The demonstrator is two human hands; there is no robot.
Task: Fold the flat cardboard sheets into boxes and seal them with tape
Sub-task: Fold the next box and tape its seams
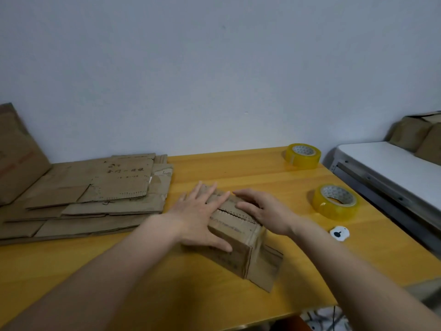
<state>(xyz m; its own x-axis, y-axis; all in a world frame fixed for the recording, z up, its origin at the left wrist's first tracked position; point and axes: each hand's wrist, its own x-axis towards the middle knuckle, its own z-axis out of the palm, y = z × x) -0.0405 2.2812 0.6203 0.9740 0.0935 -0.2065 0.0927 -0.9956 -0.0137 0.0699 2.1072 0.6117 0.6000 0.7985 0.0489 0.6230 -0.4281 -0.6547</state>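
Note:
A small brown cardboard box [241, 249] lies on the yellow wooden table [250, 173], its top flaps folded shut along a serrated seam. My left hand [200, 216] lies flat on the left flap with fingers straight, thumb down the box's near side. My right hand [265, 209] rests on the right flap, fingers slightly bent over the seam. A pile of flat cardboard sheets [95, 194] covers the table's left part. Two rolls of yellowish clear tape stand to the right, one near [335, 201] and one farther back [303, 155].
A large cardboard piece [16, 154] leans against the wall at far left. A small white sticker with a black mark [339, 233] lies right of the box. Beyond the table's right edge stands a white surface [391, 163] holding brown boxes [420, 137].

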